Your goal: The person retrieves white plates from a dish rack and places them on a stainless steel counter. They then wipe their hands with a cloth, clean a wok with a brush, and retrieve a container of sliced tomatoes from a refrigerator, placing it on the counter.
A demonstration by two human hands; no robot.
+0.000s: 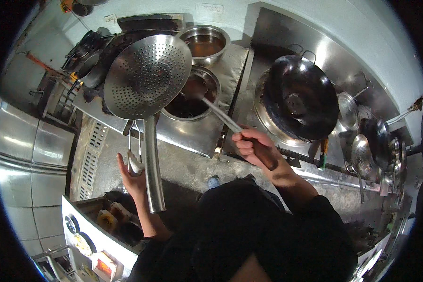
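My right hand [253,146] grips the wooden-handled metal ladle [224,114]. Its blurred head is over or in a steel pot [216,95] of dark liquid. A large perforated strainer [146,77] stretches across the left half, its tubular handle pointing toward me. Partly behind that handle is my left hand [134,183], thumb raised and fingers mostly hidden. At its palm lies a whitish wrap, perhaps cloth [135,165], around the lower end of a wire loop handle [129,137]. Whether the left hand grips it is unclear.
A black wok [303,98] leans on the right burner ring [262,116]. Behind the dark pot stands a steel bowl of brown liquid [204,47]. More strainers [361,153] and woks hang or lean at far right. Food dishes sit on a white counter [77,220] at lower left.
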